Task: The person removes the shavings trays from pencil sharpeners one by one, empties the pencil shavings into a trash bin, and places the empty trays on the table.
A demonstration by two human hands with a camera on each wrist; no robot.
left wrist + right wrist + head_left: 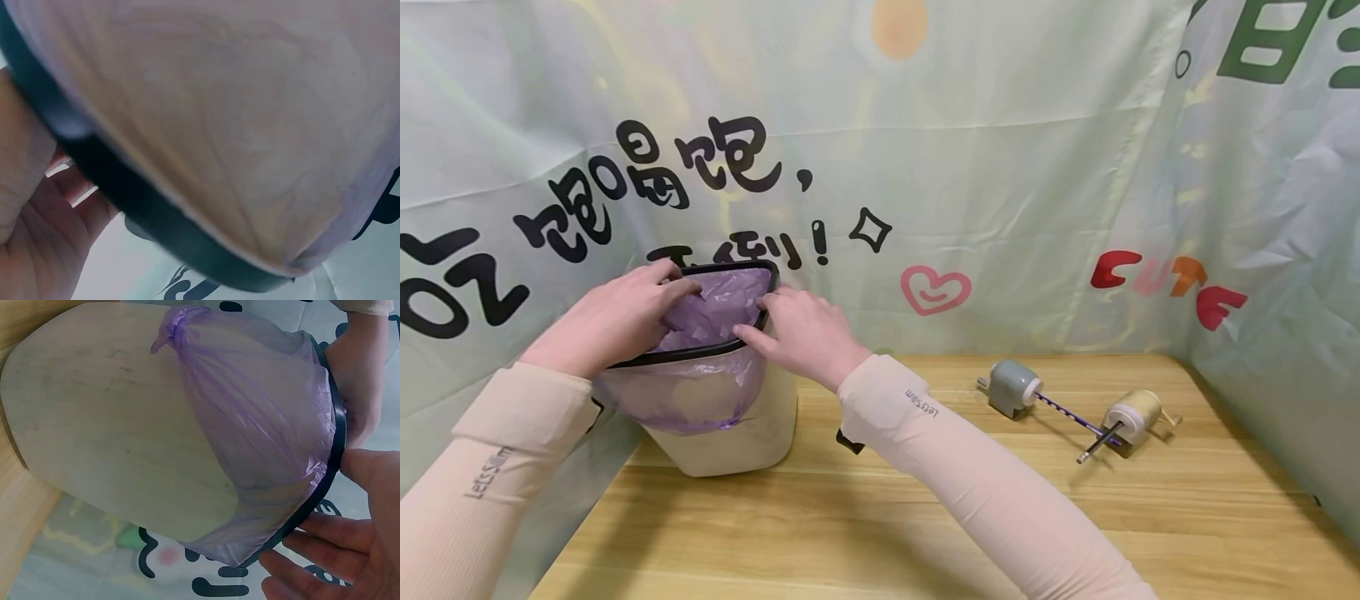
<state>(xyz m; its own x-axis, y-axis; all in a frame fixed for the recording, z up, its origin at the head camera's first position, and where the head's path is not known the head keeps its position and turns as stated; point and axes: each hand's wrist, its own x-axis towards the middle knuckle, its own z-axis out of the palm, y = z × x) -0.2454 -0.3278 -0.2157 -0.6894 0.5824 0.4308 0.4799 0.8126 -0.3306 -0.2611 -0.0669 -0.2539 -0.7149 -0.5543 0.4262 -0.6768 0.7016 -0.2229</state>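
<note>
A pale trash can (737, 446) stands at the table's left, lined with a thin purple trash bag (737, 296) folded over its outside. A black rim ring (681, 356) runs around the mouth, over the bag. My left hand (602, 321) holds the ring at its left side, fingers bent over the opening. My right hand (808, 333) grips the ring's right side, its thumb on the near edge and the fingers beyond. In the right wrist view, a twisted knot of bag (178, 331) hangs on the can's outside wall. The left wrist view shows the ring (144, 190) close up.
On the table (910, 517), right of the can, sit a grey crank pencil sharpener (1012, 387) and a beige one (1133, 412). A blue striped pencil (1067, 412) stretches between them; a black pencil (1101, 442) pokes from the beige one. Printed cloth (1015, 167) hangs behind.
</note>
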